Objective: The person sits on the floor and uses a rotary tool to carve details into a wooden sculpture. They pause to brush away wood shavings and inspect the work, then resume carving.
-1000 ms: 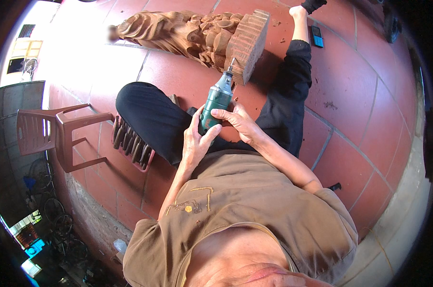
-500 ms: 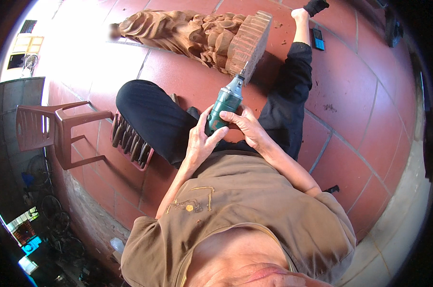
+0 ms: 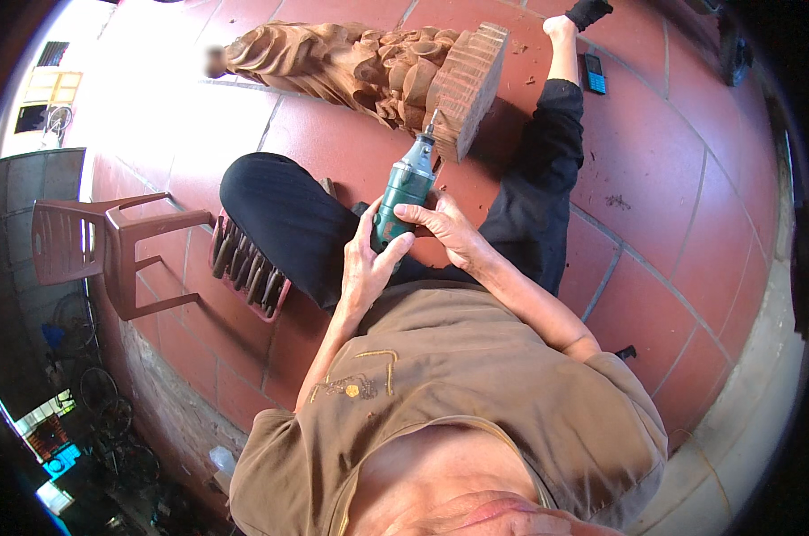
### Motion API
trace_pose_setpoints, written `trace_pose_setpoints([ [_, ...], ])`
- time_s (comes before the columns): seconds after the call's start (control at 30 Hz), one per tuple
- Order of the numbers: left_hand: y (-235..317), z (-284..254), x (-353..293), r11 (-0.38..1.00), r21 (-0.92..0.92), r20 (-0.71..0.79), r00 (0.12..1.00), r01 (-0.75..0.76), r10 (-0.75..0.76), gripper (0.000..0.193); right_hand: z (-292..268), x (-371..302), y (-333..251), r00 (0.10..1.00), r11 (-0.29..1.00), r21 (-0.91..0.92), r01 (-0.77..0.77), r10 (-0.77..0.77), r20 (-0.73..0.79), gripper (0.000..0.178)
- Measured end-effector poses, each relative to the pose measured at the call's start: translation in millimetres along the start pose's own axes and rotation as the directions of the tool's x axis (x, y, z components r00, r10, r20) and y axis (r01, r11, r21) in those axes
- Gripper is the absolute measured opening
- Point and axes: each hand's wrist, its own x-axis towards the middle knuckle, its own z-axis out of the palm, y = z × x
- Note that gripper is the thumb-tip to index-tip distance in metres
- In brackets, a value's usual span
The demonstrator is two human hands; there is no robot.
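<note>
Between my hands I hold a green and grey rotary tool (image 3: 405, 189), its thin bit pointing up and away from me. My left hand (image 3: 366, 257) wraps the left side of the tool's rear end. From the right, my right hand (image 3: 447, 228) grips it, thumb lying across the green body. Just beyond the bit lies a carved wooden statue (image 3: 351, 67) on its side, its grooved base (image 3: 467, 85) toward the right. From this angle I cannot tell whether the bit touches the base.
Left of my bent knee sits a pink tray (image 3: 266, 312) of several dark-handled tools (image 3: 246, 268). A brown plastic chair (image 3: 123, 232) stands farther left. A keypad phone (image 3: 594, 73) lies near my outstretched foot (image 3: 561, 31), on the red tile floor (image 3: 654, 196) with scattered wood bits.
Both hands have moved slightly left with the rotary tool, and its bit now appears in front of the statue's base. The statue has stayed in place.
</note>
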Motion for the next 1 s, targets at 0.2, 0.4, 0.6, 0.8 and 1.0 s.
trace_pose_setpoints([
  [0.2, 0, 1, 0, 1.0, -0.012, 0.06, 0.998, -0.006, 0.006, 0.064, -5, -8, 4, 0.998, 1.0, -0.013, 0.025, -0.026, -0.054, 0.044],
  [0.4, 5, 3, -1, 1.0, 0.012, 0.072, 0.997, -0.007, 0.006, 0.064, -4, -15, -2, 0.998, 0.999, -0.019, 0.046, -0.047, -0.046, 0.046],
  [0.6, 4, 4, -2, 1.0, -0.004, 0.014, 1.0, -0.003, 0.003, 0.062, -2, -7, -3, 1.0, 1.0, 0.015, 0.026, -0.026, -0.005, 0.042],
  [0.8, 8, 2, -1, 1.0, 0.028, -0.006, 1.0, 0.011, -0.011, 0.062, -2, -1, 0, 1.0, 0.999, 0.019, 0.026, -0.026, 0.006, 0.044],
  [1.0, 13, 2, 0, 0.999, 0.041, 0.051, 0.999, 0.014, -0.017, 0.064, -7, -9, -2, 1.0, 1.0, 0.025, -0.016, 0.016, 0.006, 0.046],
])
